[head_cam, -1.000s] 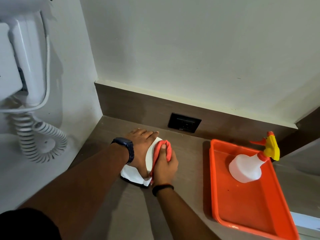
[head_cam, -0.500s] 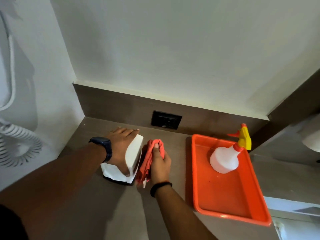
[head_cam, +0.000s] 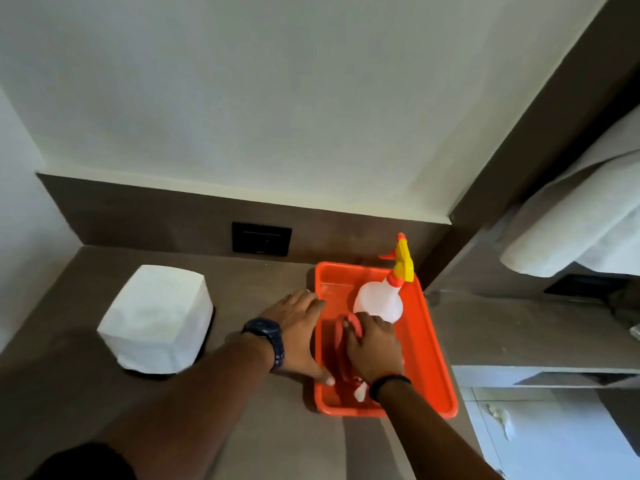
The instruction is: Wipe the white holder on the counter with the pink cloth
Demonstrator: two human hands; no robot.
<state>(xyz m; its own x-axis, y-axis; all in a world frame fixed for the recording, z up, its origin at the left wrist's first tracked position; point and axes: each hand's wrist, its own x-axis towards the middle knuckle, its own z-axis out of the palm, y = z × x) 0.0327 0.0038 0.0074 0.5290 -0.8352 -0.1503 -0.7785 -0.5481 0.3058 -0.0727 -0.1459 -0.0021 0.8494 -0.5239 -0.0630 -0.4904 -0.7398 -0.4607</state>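
Both hands over the orange plastic tray (head_cam: pixel 434 348): right hand (head_cam: pixel 375 344) clasped around the bunched pink cloth (head_cam: pixel 341 351), left hand (head_cam: pixel 299 336) spread flat on its rim, square white holder (head_cam: pixel 157 320) well apart.

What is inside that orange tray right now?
The orange tray holds a white spray bottle with a yellow nozzle and the pink cloth, pressed under the right hand. Most of the cloth is covered by that hand.

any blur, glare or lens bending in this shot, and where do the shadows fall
Head view: wide-angle bending slants the walls; light is dim and soft, no hard glare; both hands, left hand and right hand, look slightly soft; the white holder casts a shadow on the counter at its base.
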